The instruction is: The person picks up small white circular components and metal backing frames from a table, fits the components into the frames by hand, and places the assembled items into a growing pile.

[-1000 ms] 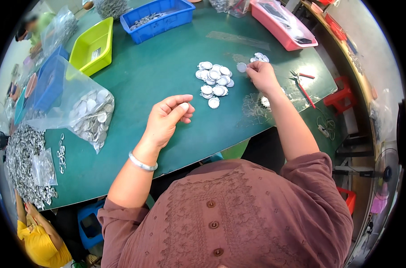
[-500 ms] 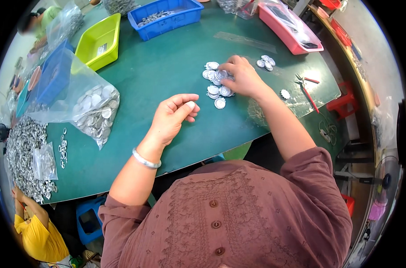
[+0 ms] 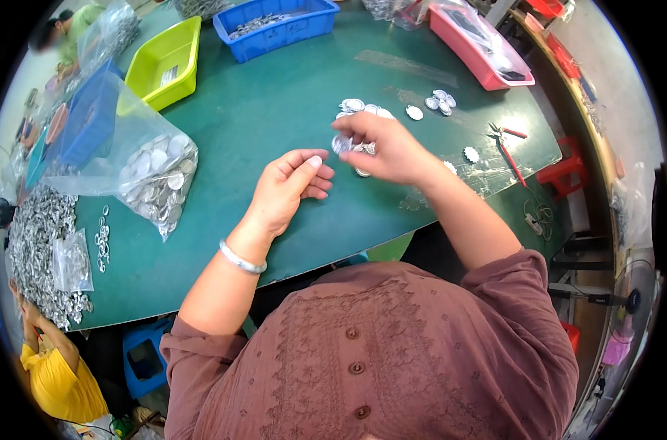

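My right hand [image 3: 383, 147] pinches a round silver medallion [image 3: 341, 144] between thumb and fingers, just right of my left hand. My left hand [image 3: 289, 183] is closed above the table, its thumb laid along curled fingers; whatever it may hold is hidden. Beneath and behind my right hand lies a loose pile of silver medallions [image 3: 352, 105], partly covered by it. One disc [image 3: 414, 113] rests apart to the right of the pile, near a small cluster of medallions [image 3: 441, 103]. A scallop-edged disc [image 3: 471, 154] lies farther right.
Red-handled pliers [image 3: 505, 150] lie near the table's right edge. A clear bag of discs [image 3: 157, 176] and a heap of silver parts [image 3: 40, 249] occupy the left. Green [image 3: 190, 62], blue [image 3: 275, 45] and pink [image 3: 465, 62] bins stand behind. A person in yellow [image 3: 66, 385] works at lower left.
My right hand has drawn back from the pile toward my left hand, now with a medallion in its fingers. A single disc beside the pile has come into sight. My left hand has barely moved.
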Demonstrator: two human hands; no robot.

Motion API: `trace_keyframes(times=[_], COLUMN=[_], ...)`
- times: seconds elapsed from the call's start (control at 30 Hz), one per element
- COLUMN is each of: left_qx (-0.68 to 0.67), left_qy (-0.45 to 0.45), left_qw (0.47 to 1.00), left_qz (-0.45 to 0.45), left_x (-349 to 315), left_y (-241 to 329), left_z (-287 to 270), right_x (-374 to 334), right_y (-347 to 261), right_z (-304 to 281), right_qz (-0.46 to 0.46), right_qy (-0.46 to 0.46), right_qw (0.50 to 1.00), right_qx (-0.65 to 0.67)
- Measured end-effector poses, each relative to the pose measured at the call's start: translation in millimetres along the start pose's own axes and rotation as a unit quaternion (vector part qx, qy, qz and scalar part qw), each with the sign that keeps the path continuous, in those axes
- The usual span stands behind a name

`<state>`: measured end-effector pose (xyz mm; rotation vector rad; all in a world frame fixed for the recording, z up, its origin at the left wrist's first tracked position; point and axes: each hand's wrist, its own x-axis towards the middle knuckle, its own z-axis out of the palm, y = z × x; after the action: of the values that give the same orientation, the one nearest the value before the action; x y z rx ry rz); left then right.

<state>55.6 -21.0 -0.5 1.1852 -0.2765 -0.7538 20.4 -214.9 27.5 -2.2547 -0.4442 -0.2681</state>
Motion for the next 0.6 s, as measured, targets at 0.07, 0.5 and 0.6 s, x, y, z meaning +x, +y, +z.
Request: trace_keyframes(times=[0.07,0.5,0.6], left_qx=[-0.019,-0.086,-0.086], left_qy=[-0.011,-0.027,-0.03], left_qw=[1.0,0.996,0.995], left_qz=[-0.003,-0.024,-0.034], left_x=[0.6,-1.8,-3.1], left_y=[-0.7,3.7,5.7], left_z=[-1.9,-4.6,-3.2], right_x=[-3.1,-7.0,-5.5], right_y=[-12.4,-20.7,-17.2], right_z=[12.0,9.3,11.1], right_qz=[-0.066,-0.049,-0.074], right_qy=[0.006,0.001,0.01], right_qw=[0.997,0.998,0.996], right_qx=[-0.04,0.045,0.041])
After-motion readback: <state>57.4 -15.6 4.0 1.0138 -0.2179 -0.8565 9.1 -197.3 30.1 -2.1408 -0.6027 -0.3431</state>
